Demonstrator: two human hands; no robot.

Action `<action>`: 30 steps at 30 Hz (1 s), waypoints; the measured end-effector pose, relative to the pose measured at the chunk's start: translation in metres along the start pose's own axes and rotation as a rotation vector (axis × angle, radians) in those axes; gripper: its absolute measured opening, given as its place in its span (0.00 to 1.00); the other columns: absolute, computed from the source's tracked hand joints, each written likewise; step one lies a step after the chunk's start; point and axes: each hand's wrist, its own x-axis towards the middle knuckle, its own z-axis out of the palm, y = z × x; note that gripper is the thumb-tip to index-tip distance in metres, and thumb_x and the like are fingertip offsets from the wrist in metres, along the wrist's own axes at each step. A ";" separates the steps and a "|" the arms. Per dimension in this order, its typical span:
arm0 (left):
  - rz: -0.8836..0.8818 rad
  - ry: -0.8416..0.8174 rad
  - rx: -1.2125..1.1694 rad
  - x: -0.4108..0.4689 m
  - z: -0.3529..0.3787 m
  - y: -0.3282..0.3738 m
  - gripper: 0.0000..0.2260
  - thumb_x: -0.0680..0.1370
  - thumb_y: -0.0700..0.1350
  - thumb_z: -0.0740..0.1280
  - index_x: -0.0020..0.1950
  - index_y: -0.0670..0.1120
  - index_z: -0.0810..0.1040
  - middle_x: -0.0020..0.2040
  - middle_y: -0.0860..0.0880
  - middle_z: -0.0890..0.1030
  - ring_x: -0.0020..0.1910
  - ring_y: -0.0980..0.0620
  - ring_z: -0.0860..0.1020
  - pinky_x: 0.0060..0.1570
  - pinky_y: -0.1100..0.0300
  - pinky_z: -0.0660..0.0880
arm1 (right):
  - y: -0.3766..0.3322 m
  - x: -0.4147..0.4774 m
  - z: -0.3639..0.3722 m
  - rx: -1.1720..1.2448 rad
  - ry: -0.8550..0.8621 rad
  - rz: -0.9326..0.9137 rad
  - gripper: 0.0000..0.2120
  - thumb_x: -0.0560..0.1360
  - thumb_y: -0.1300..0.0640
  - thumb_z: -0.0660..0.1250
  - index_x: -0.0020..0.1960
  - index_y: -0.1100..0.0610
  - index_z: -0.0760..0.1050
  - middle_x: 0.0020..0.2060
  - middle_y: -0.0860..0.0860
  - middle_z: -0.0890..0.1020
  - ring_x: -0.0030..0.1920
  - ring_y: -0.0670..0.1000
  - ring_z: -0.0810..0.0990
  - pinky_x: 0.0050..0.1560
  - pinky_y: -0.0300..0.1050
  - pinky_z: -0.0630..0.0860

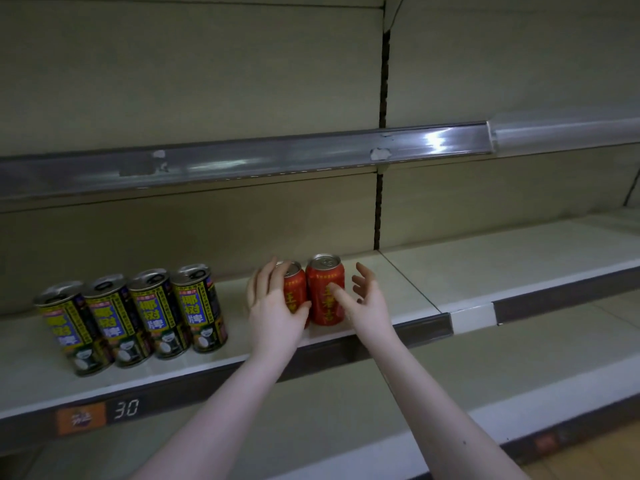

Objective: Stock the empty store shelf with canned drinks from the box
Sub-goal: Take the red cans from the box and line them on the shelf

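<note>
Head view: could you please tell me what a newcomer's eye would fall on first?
At the centre, the left hand grips the left red can, beside the right red can, where the right hand spreads open. Four yellow-and-black cans line up further left on the same shelf.

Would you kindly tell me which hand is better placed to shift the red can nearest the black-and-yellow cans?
Left: the left hand curls round that red can; the right hand is open by the other red can.
</note>
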 end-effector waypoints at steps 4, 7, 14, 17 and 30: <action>0.019 0.006 -0.017 -0.011 -0.004 0.024 0.29 0.68 0.47 0.74 0.67 0.49 0.70 0.73 0.50 0.65 0.72 0.45 0.61 0.67 0.48 0.60 | -0.014 -0.024 -0.027 0.048 0.053 -0.045 0.29 0.75 0.51 0.67 0.72 0.53 0.61 0.67 0.54 0.71 0.67 0.51 0.69 0.68 0.47 0.67; 0.086 -0.023 -0.101 -0.031 0.001 0.052 0.28 0.69 0.48 0.73 0.68 0.50 0.69 0.71 0.49 0.67 0.70 0.45 0.62 0.69 0.49 0.60 | -0.016 -0.053 -0.057 0.061 0.102 -0.063 0.25 0.76 0.53 0.66 0.71 0.52 0.64 0.66 0.53 0.72 0.66 0.50 0.70 0.69 0.50 0.67; 0.316 -0.296 -0.319 -0.110 0.042 0.135 0.31 0.68 0.47 0.75 0.68 0.52 0.69 0.72 0.51 0.66 0.70 0.50 0.63 0.69 0.54 0.59 | 0.000 -0.123 -0.158 0.081 0.293 -0.098 0.16 0.77 0.55 0.64 0.64 0.49 0.68 0.62 0.52 0.75 0.63 0.47 0.73 0.66 0.45 0.70; 0.354 -0.407 -0.427 -0.151 0.062 0.170 0.31 0.68 0.46 0.75 0.68 0.54 0.68 0.71 0.53 0.67 0.70 0.51 0.64 0.69 0.56 0.60 | 0.014 -0.155 -0.201 0.059 0.376 -0.098 0.13 0.78 0.56 0.63 0.62 0.48 0.69 0.61 0.50 0.76 0.63 0.46 0.74 0.63 0.41 0.72; 0.299 -0.834 -0.691 -0.313 0.131 0.266 0.23 0.72 0.49 0.71 0.63 0.62 0.66 0.63 0.62 0.68 0.65 0.63 0.65 0.58 0.79 0.62 | 0.083 -0.288 -0.341 0.052 0.660 0.005 0.12 0.79 0.55 0.60 0.62 0.49 0.70 0.58 0.45 0.77 0.60 0.40 0.75 0.54 0.30 0.73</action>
